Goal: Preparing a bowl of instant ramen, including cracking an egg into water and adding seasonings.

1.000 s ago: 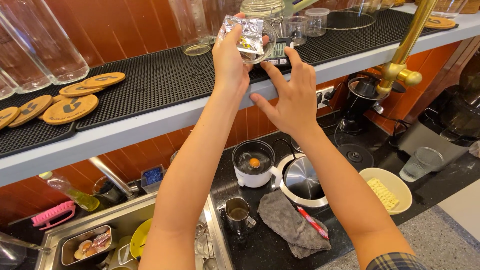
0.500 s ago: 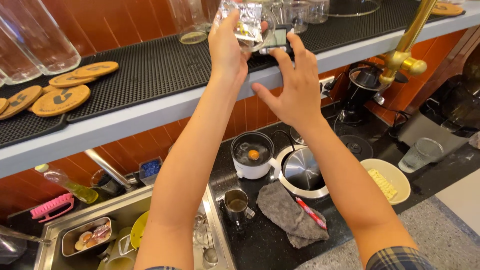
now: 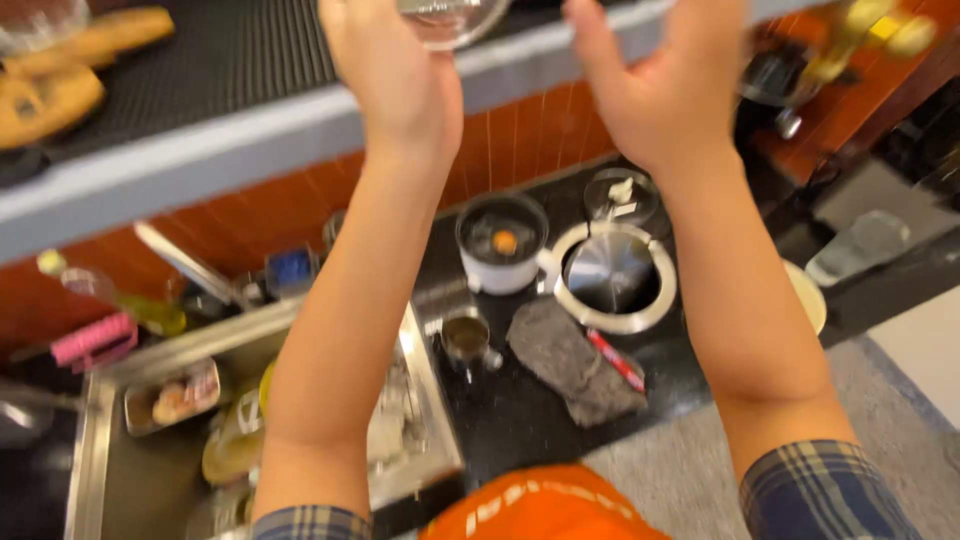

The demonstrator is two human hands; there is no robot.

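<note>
The left hand is raised above the shelf, its fingers seemingly wrapped around a clear glass at the blurred top edge. The right hand hovers just beside it, fingers spread and released. Below, a small white pot sits on the dark counter.

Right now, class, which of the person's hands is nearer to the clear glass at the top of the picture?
Left. The left hand holds the clear glass from beside and below; the right hand is open, apart to its right.
</note>
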